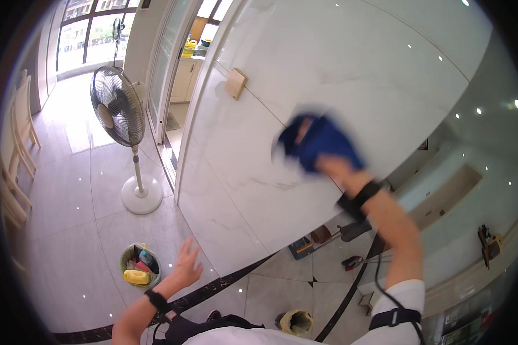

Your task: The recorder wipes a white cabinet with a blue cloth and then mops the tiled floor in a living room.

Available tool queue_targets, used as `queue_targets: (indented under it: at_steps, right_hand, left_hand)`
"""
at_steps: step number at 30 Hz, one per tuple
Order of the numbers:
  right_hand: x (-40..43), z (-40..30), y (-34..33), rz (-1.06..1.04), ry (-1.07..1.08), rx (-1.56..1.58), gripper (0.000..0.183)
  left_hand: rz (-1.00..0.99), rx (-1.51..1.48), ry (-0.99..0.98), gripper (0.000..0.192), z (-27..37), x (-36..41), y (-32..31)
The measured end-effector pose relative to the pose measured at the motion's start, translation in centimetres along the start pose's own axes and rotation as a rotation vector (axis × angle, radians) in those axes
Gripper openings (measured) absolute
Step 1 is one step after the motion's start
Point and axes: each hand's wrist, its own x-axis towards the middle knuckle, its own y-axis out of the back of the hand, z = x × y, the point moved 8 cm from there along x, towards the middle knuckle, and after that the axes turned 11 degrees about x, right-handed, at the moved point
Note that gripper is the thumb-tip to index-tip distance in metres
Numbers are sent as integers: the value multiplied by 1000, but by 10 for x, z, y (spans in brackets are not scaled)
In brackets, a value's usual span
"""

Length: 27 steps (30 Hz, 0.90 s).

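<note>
My right hand [334,166], a dark strap on its wrist, holds a blue cloth [326,140] against or close to the white marble-look tiled wall [276,181]. Motion blurs both hand and cloth, and the cloth covers most of the fingers. Lower left, my left hand [185,267] hangs free with fingers apart and nothing in it. It is near the wall's lower edge, just right of a lined bin [124,261] that holds a yellow bottle [137,277] and a blue-capped bottle [147,258].
A pedestal fan [116,108] stands left of a sliding-door opening. On the wall is a beige switch-like plate [236,84]. A second lined bin [297,322] sits on the floor near my body. Wooden chairs [21,125] line the far left. A cable runs along my right arm.
</note>
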Motion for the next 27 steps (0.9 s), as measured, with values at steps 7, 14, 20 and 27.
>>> queue_targets:
  at_steps: [7,14,20,27]
  right_hand:
    - [99,-43,256,882,-460,-1462,50]
    - [167,-10,-20,559,-191,-1181,55]
    - [-3,85,-438,-310,-92,-83,68]
    - [-262,184,-715,-1015,-30,322,60]
  left_hand:
    - [46,56,606,33,-138,-176,26]
    - [107,53,716,21,-172,-268,-8]
    - [-38,-5,929,28,-181,-319,-37]
    - [-335,-134,1351,46,-153,-429,-144]
